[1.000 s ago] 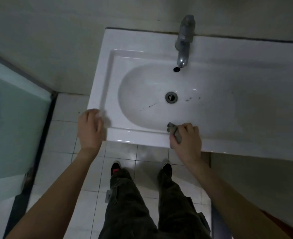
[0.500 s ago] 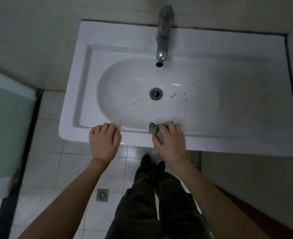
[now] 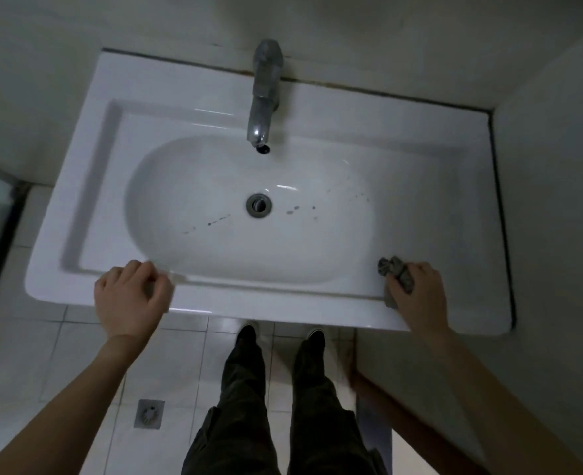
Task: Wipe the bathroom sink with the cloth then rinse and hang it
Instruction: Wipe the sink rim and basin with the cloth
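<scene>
- On the white tiled floor point(image 3: 77, 365) a small square metal floor drain point(image 3: 149, 413) sits to the left of the person's legs in dark trousers point(image 3: 276, 423).
- The left hand point(image 3: 130, 301) rests on the near left edge of the white rectangular ceramic sink point(image 3: 317, 108), its fingers curled over the inner rim and holding nothing.
- The right hand point(image 3: 418, 298) lies on the near right edge of the sink and is closed around a small crumpled grey cloth point(image 3: 394, 270).
- One end of the cloth sticks out past the fingers and touches the flat rim, just beside the right end of the oval bowl.
- The oval bowl contains no standing water that I can see; some small dark spots point(image 3: 297, 210) lie on both sides of the round metal drain point(image 3: 259, 205) in its middle.
- At the far edge, the grey metal faucet point(image 3: 264, 94) reaches over the bowl, with a small dark overflow hole point(image 3: 262, 149) just under its tip.
</scene>
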`<action>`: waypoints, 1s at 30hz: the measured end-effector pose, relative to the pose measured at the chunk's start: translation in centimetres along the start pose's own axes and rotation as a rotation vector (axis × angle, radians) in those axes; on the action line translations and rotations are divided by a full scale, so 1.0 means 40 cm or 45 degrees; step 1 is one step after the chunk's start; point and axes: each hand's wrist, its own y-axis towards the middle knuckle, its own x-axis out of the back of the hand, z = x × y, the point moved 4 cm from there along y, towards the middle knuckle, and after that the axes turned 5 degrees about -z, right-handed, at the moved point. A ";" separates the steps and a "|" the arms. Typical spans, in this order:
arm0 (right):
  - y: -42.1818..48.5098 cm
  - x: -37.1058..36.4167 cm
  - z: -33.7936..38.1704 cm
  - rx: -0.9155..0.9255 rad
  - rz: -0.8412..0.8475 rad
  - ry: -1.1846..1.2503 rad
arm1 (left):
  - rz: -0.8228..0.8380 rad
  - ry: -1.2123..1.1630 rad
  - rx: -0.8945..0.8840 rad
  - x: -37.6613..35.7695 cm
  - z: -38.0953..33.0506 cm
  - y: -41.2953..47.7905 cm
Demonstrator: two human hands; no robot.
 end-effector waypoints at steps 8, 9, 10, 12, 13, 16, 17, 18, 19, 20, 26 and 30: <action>0.323 0.002 0.082 0.197 -0.196 0.183 | -0.070 0.088 0.032 -0.022 0.002 0.002; 0.359 -0.020 0.097 0.257 -0.204 0.074 | -0.072 0.086 0.022 -0.025 0.004 0.001; 0.387 -0.043 0.111 0.332 -0.222 -0.041 | -0.073 0.077 0.010 -0.027 0.005 0.001; 0.418 -0.093 0.155 0.581 -0.272 -0.336 | -0.075 0.054 -0.004 -0.033 0.008 0.002; 0.428 -0.121 0.183 0.763 -0.280 -0.475 | -0.069 0.043 -0.004 -0.036 0.009 0.000; 0.465 -0.216 0.270 1.405 -0.195 -0.862 | -0.079 0.010 0.019 -0.034 0.007 0.005; 0.489 -0.241 0.296 1.573 -0.195 -0.969 | -0.088 0.020 0.012 -0.035 0.006 0.005; 0.511 -0.259 0.317 1.690 -0.193 -1.044 | -0.098 0.036 -0.001 -0.034 0.004 0.002; 0.530 -0.272 0.332 1.724 -0.173 -1.106 | -0.109 0.046 -0.011 -0.033 0.004 0.003; 0.541 -0.277 0.341 1.707 -0.162 -1.136 | -0.119 0.050 -0.014 -0.033 0.005 0.006; 0.395 -0.270 0.253 1.242 0.431 -0.675 | -0.137 0.105 0.006 -0.033 0.005 0.011; 0.156 -0.326 0.309 0.602 1.081 0.018 | -0.170 0.110 -0.012 -0.029 -0.001 0.011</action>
